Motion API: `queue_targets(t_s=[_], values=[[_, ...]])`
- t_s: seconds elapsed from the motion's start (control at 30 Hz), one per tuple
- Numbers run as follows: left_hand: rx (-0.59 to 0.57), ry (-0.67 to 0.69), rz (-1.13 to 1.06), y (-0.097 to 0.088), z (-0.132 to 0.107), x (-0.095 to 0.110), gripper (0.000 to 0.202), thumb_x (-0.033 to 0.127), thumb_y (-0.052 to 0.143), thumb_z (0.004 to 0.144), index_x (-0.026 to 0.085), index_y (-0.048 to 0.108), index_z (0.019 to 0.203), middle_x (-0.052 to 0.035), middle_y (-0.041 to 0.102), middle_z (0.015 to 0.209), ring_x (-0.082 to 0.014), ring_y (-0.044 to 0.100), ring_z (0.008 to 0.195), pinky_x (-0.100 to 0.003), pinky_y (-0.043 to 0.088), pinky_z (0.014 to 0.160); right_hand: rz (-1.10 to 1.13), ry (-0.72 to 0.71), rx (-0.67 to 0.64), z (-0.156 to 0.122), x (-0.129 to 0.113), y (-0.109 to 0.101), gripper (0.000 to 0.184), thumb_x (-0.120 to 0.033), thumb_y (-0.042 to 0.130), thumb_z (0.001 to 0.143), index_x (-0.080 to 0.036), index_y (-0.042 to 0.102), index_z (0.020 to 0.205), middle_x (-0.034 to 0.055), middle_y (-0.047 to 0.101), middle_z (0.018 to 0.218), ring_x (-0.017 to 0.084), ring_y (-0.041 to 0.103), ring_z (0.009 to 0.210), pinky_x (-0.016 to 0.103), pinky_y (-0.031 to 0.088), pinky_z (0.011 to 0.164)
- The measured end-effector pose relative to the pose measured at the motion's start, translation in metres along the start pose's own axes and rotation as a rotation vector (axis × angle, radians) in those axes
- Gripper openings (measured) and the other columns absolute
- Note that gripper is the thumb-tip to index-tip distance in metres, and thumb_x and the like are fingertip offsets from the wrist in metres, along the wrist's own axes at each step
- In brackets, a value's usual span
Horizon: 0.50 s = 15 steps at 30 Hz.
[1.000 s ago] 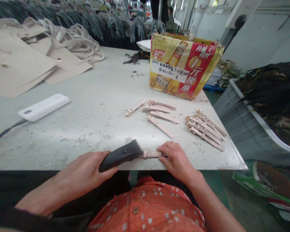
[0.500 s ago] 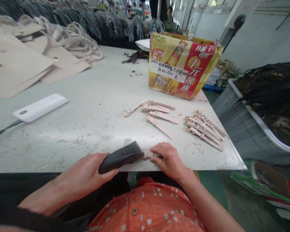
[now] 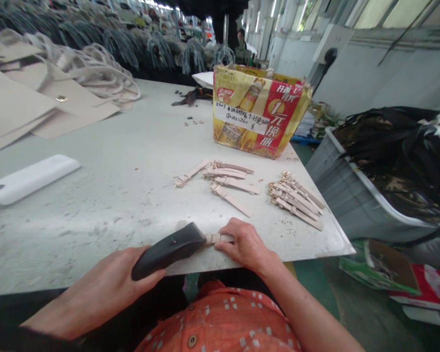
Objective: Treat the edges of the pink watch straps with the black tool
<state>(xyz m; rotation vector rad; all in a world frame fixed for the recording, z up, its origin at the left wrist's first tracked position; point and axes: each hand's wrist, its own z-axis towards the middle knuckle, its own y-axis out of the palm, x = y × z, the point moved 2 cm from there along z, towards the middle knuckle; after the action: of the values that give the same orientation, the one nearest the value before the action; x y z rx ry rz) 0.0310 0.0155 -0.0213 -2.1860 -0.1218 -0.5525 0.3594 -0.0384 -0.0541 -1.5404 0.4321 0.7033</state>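
My left hand (image 3: 126, 274) is closed around a black, curved hand-held tool (image 3: 170, 250) shaped like a clipper. The tool's wide front end meets a short beige buckle strap (image 3: 213, 238) near the table's front edge; how they touch is hidden. Fingers and thumb of my right hand (image 3: 244, 244) pinch the other end of that strap. Beyond my hands lies a loose group of similar beige straps (image 3: 229, 183) with gold buckles. A neater pile of straps (image 3: 297, 198) rests to the right of it.
A yellow and red carton (image 3: 256, 115) stands on the white table (image 3: 113, 195). At left are a white device (image 3: 33, 178) with a cable and beige bag pieces (image 3: 84, 112). A grey bin (image 3: 337, 195) of black goods stands beyond the right edge.
The view has turned slightly, so the table things sit further left. Both hands keep their hold on the tool and strap, with little change between them.
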Motion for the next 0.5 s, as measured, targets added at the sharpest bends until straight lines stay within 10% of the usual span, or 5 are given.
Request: queue_targets(t_s=[0.3, 0.5], values=[[0.064, 0.015, -0.029, 0.023, 0.023, -0.049, 0.062, 0.093, 0.061, 0.081, 0.039, 0.09, 0.091, 0.0003, 0.071, 0.059, -0.0347, 0.074, 0.057, -0.037, 0.051, 0.045, -0.138, 0.021, -0.046, 0.011, -0.014, 0.003, 0.021, -0.042, 0.103, 0.111, -0.027, 0.096, 0.098, 0.0024, 0.089, 0.098, 0.021, 0.076, 0.089, 0.033, 0.04, 0.077], [0.1, -0.013, -0.03, 0.029, 0.017, -0.05, 0.067, 0.097, 0.062, 0.082, 0.041, 0.094, 0.1, 0.0014, 0.075, 0.061, -0.0343, 0.074, 0.053, -0.04, 0.058, 0.049, -0.132, 0.026, -0.011, 0.01, -0.009, 0.006, 0.016, -0.04, 0.103, 0.11, -0.029, 0.098, 0.1, 0.0037, 0.096, 0.1, 0.024, 0.085, 0.093, 0.032, 0.049, 0.078]])
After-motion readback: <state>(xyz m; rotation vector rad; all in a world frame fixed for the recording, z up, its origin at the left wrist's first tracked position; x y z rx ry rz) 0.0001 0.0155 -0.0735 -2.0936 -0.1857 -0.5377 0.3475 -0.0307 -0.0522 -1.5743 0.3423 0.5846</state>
